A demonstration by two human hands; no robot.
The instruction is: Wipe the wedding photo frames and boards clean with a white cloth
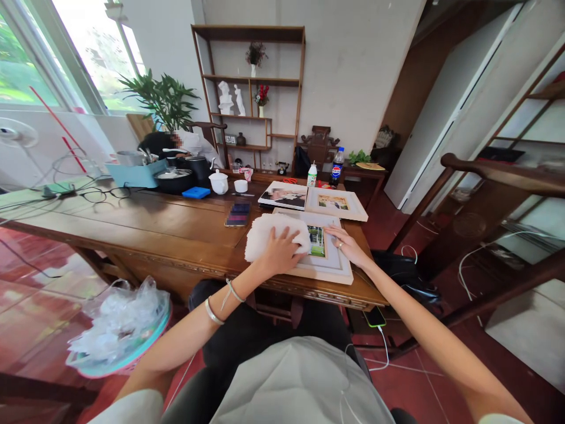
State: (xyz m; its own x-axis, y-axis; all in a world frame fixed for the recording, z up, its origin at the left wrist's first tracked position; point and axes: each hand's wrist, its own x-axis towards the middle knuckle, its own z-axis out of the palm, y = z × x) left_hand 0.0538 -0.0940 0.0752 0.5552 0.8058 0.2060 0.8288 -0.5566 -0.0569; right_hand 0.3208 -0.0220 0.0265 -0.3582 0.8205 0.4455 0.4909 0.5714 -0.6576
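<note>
A white-framed picture [339, 270] lies flat near the front edge of the wooden table, with a green photo at its middle. Over its left part is spread a fluffy white cloth [258, 238]. My left hand [282, 250] presses flat on the cloth, fingers spread. My right hand [346, 242] rests on the right side of the frame with its fingers stretched out, holding nothing. Behind it lie a second framed picture [359, 206] and a black-and-white photo panel [282, 195]. A phone [237, 214] is left of the cloth.
Toward the back stand a cola bottle [337, 166], a white bottle [312, 175] and a white teapot [218, 182]. Eyeglasses [106, 194] and a blue box [132, 175] are at left. A bin [119, 335] stands on the floor; a wooden chair [481, 235] is at right.
</note>
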